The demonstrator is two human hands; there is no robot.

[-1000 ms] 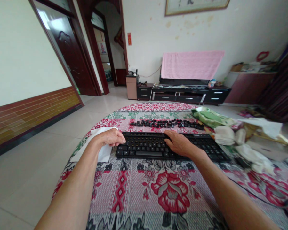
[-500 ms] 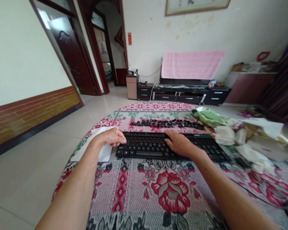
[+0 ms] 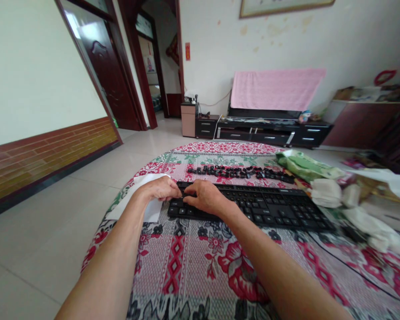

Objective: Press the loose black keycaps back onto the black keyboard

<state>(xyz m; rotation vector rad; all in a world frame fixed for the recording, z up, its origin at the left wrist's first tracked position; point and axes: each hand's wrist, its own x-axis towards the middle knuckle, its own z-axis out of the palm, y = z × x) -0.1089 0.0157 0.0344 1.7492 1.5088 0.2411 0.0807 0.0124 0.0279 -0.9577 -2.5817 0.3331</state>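
A black computer keyboard (image 3: 280, 208) lies across the patterned tablecloth in front of me. My left hand (image 3: 162, 188) is at its left end, fingers curled together in a pinch; whatever they hold is too small or hidden to make out. Close beside it, my right hand (image 3: 205, 196) rests over the left part of the keys, thumb and forefinger apart and pointing at the left fingertips. Nothing shows between them. Behind the keyboard, loose black keycaps (image 3: 240, 172) are spread in a long row. A white sheet of paper (image 3: 153, 211) lies partly under my left hand.
On the table's right side are a green cloth-like packet (image 3: 308, 165), white crumpled cloths (image 3: 326, 193) and a brown box. A black cable (image 3: 350, 266) runs right across the tablecloth (image 3: 200, 271). Beyond the table stands a low black cabinet (image 3: 253, 137) with a pink towel (image 3: 276, 89) above it.
My right hand has moved left along the keyboard, from its middle to beside my left hand. The left hand stays pinched at the keyboard's left end. The view has shifted slightly.
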